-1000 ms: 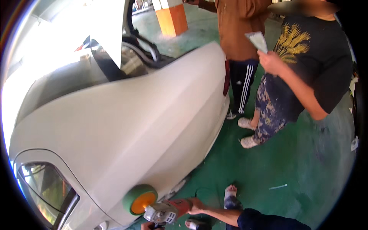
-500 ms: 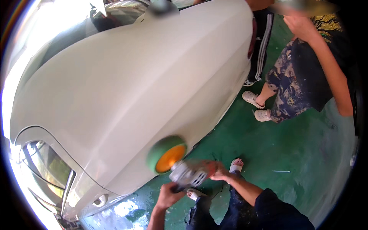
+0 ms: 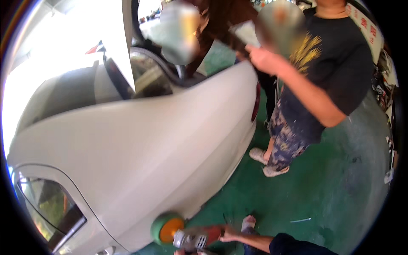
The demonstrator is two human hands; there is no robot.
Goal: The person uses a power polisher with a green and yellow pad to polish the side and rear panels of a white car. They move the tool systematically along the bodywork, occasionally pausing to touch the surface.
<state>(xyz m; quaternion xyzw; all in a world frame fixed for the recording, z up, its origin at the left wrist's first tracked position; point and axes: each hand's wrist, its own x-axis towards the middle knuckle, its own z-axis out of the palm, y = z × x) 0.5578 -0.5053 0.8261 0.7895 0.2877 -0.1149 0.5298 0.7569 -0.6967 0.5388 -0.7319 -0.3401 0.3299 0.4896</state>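
Note:
A hand-held car polisher (image 3: pixel 196 239), with a silver-grey head and a reddish body, rests its round green foam pad (image 3: pixel 158 228) against the lower side of a pale car body (image 3: pixel 170 144). The pad's orange backing (image 3: pixel 171 228) faces my side. My right hand (image 3: pixel 230 234) is closed around the rear end of the polisher. Only a sliver of my left hand (image 3: pixel 180 252) shows at the lower edge, by the front of the tool, closed at its side handle; most of it is cut off.
A person in a black shirt (image 3: pixel 335 63) and light clogs stands at the car's rear corner, forearm raised. Another person in dark brown (image 3: pixel 221 21) is beyond the open rear. A thin white stick (image 3: pixel 300 220) lies on the green floor (image 3: pixel 331 182). Assorted clutter (image 3: pixel 384 80) lines the right.
The view has tilted up, so the polisher, my hands and the car sit lower in the picture. The people at the rear show more fully. Both hands stay at the polisher.

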